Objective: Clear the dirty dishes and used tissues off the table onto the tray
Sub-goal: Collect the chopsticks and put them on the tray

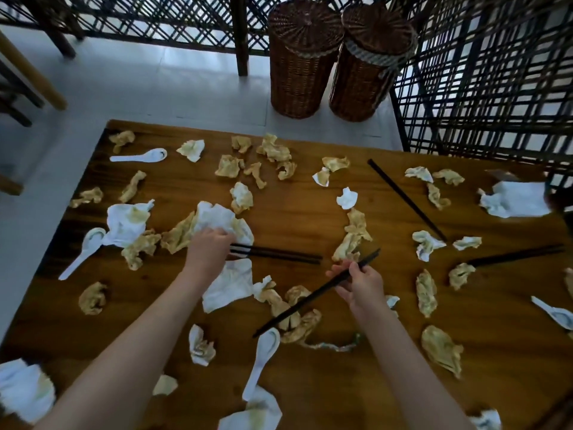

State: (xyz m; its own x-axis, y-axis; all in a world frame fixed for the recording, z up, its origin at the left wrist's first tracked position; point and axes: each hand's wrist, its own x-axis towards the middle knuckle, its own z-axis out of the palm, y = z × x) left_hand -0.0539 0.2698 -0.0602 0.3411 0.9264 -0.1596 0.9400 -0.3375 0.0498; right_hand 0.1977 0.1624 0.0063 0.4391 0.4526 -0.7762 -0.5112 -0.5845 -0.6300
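Wooden table (pixel 310 212) fills the view below you, strewn edge to edge with crumpled tissues, some white, most stained yellow-brown. Your left hand (pixel 207 249) reaches to the table's middle, fingers curled down onto a large white tissue (pixel 217 218), gripping it; its fingertips also sit at the end of a pair of black chopsticks (pixel 279 254) lying flat beside it. Your right hand (pixel 359 282) pinches a second pair of chopsticks (pixel 313 294) near its middle, held tilted above the table, the tips pointing toward the far right and the lower ends over a white spoon (pixel 262 358) near the near edge. More white spoons lie by the far left corner (pixel 139 156), at the left edge (pixel 83 251) and at the right edge (pixel 555 315). Another chopstick pair (pixel 406 198) lies toward the far right, and one more (pixel 514 257) near the right edge. Two brown wicker baskets (pixel 304 57) stand on the floor beyond the far edge.
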